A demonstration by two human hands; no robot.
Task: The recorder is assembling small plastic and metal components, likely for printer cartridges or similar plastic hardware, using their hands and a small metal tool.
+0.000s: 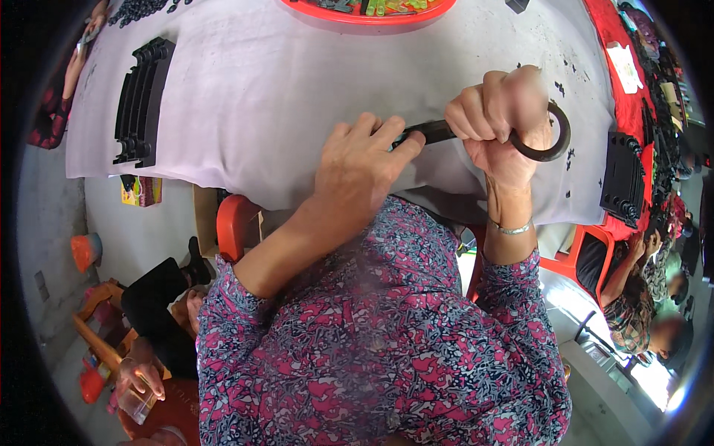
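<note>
Over the grey table [245, 82], the right hand [494, 119] is squeezed tight on a black ring-ended bar [547, 145]. The left hand's [361, 167] fingers press its other end. The bar might slip and pinch a finger.

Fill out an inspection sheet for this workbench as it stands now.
Surface: table under a pale grey cloth.
Job's things: black curved part with a ring-shaped end, gripped by the right hand; left hand pinches its other end.
Clutter: stack of black parts at left, another black stack at right, red tray at the far edge, small black bits scattered.
Hands: both closed on the part.
Cables: nothing seen.
Surroundings: other people seated on both sides; orange chair.
</note>
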